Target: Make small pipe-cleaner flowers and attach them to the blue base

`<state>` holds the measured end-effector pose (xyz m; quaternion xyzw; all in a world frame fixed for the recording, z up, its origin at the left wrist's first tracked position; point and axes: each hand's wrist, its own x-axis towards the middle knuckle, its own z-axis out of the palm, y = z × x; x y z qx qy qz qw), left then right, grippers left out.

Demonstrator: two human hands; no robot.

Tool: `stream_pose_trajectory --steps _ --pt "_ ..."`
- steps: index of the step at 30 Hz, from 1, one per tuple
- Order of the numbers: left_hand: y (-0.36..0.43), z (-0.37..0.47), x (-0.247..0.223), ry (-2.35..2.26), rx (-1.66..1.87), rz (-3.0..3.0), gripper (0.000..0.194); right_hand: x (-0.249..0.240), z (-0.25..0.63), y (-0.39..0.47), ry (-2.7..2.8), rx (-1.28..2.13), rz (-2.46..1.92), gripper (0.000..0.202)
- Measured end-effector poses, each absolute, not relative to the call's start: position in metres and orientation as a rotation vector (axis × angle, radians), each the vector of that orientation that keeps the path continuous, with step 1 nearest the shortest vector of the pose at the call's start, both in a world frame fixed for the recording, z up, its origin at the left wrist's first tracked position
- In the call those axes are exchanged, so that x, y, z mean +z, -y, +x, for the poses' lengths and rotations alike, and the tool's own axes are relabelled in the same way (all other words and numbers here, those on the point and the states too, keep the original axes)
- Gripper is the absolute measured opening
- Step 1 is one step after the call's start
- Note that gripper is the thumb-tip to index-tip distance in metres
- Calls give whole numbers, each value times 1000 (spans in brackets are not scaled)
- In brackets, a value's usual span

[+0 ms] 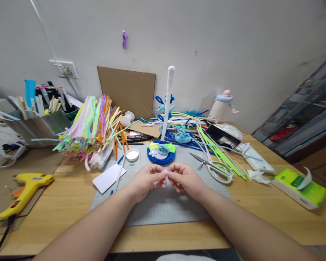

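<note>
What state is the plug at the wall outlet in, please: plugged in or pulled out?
Plugged in: the plug sits against the wall outlet, with a cord running from it.

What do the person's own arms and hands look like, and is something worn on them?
The left forearm and right forearm are bare, with no sleeve, watch or bracelet in view. The left hand and right hand wear no gloves, and I see no ring. The fingernails are too small to describe surely.
</note>
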<state>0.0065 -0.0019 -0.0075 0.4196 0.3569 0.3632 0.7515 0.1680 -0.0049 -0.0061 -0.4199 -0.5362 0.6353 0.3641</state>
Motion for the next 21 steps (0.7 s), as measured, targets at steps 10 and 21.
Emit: stream_pose_trajectory --steps 10,21 --pt "2 9 -7 -1040 714 1263 27 -22 170 2 1663 1469 -1191 16" --pt "2 9 -12 -783 857 902 27 -12 158 9 1427 1466 -1138 26"
